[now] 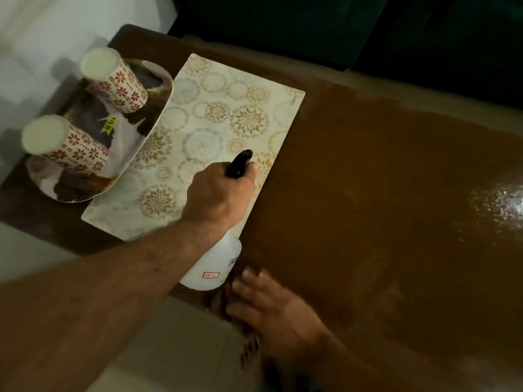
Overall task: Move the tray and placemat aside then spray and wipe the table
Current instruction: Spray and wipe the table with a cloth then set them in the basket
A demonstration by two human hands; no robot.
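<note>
My left hand (pixel 218 193) is closed around the black trigger head of a white spray bottle (pixel 210 264), held over the near right edge of the placemat (pixel 215 114). The cream placemat, printed with round flower patterns, lies at the left part of the brown table (pixel 382 179). An oval picture tray (pixel 85 192) overlaps its left edge and carries two upturned patterned cups (pixel 113 80) (pixel 62 142). With fingers spread, my right hand (pixel 274 306) lies flat at the table's near edge, on something dark and striped that is too blurred to identify.
A dark sofa (pixel 368 29) runs along the table's far side. Light floor tiles (pixel 169 349) show below the near edge and a pale wall (pixel 42 38) at the upper left. A bright glare (pixel 501 205) lies on the tabletop at the right.
</note>
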